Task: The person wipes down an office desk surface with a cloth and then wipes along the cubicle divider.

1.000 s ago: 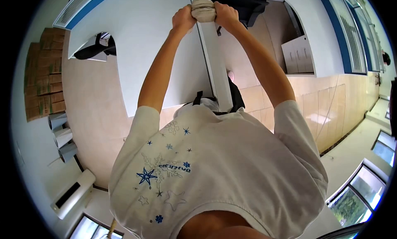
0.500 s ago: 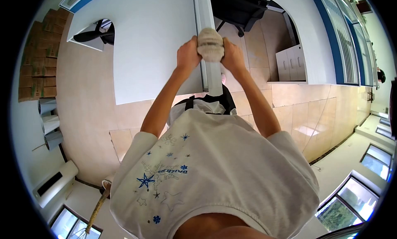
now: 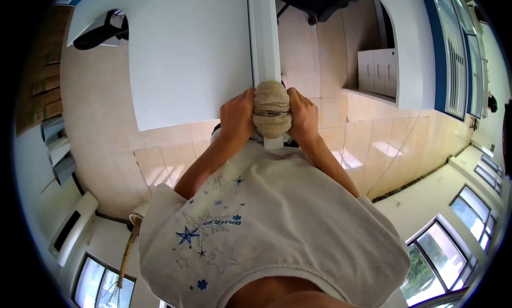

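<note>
A folded beige cloth (image 3: pixel 272 110) lies bunched over the near end of a narrow white partition ledge (image 3: pixel 265 36). My left hand (image 3: pixel 238 115) grips the cloth's left side, its fingers curled closed. On the right side of the same cloth, my right hand (image 3: pixel 304 115) is closed round it. Both hands are close to the front of my shirt. The fingertips are partly hidden by the cloth and the ledge.
A white desktop (image 3: pixel 186 57) adjoins the ledge on the left. To the right are a black chair (image 3: pixel 317 1), white drawers (image 3: pixel 377 72) and another white desk (image 3: pixel 416 63). Boxes (image 3: pixel 42 79) stand at the far left. A person's dark-haired head (image 3: pixel 492 103) shows far right.
Both hands and the cloth have moved along the ledge toward my body, down in the view. My elbows are now more bent. The grip on the cloth has stayed.
</note>
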The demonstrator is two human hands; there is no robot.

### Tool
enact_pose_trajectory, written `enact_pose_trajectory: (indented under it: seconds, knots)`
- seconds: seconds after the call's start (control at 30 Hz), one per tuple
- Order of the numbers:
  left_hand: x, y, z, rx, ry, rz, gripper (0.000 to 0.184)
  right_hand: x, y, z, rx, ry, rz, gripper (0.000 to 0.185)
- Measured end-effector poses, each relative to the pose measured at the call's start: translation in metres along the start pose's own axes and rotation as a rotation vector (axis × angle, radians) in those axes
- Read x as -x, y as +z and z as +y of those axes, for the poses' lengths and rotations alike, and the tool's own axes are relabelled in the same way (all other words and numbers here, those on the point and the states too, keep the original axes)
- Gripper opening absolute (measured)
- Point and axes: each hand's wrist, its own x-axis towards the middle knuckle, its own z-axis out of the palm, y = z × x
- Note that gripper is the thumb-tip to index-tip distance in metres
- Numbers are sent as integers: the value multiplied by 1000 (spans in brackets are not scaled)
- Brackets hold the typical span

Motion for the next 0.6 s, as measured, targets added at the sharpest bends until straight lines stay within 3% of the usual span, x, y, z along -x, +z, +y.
enact_pose_trajectory:
  seconds: [0.17,0.27,0.33,0.47,0.6]
  knots:
    - [-87,-20,-6,-56,-41,62,38,-90,-9,7,20,35,1,32]
    - [-154,-33,-16,-71,19,137,32,-158,-1,33,30,27,18,49]
    - [-196,-44,-22,-156,40,148,26,-202,1,43,7,-22,47,31]
    - [-279,-64,-39,-308,56,204,24,-282,5,63,105,-87,131,34]
    - [-294,-80,-31,-351,116,249,24,-303,16,73,208,-33,216,35]
